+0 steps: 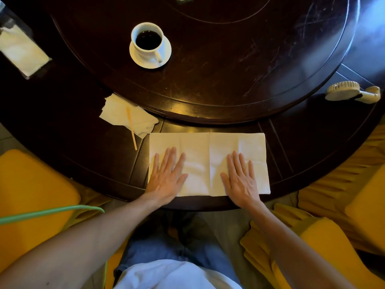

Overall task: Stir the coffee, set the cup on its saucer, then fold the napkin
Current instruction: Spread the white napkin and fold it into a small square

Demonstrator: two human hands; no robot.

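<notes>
A white napkin [208, 155] lies flat as a wide rectangle at the near edge of the dark round table [291, 147]. My left hand [166, 176] rests palm down on its left part, fingers spread. My right hand [241, 178] presses flat on its right part the same way. Neither hand grips anything. Further away, a white cup [148, 41] of black coffee stands on its white saucer [164, 57] on the raised turntable [229, 59]. A wooden stirrer [131, 128] lies across a crumpled napkin [118, 114] left of the flat napkin.
A clear napkin holder [18, 46] stands at the far left. A small cream hand-held fan [352, 92] lies at the right table edge. Yellow chairs [31, 188] flank me on both sides. A green cable [52, 212] crosses over my left arm.
</notes>
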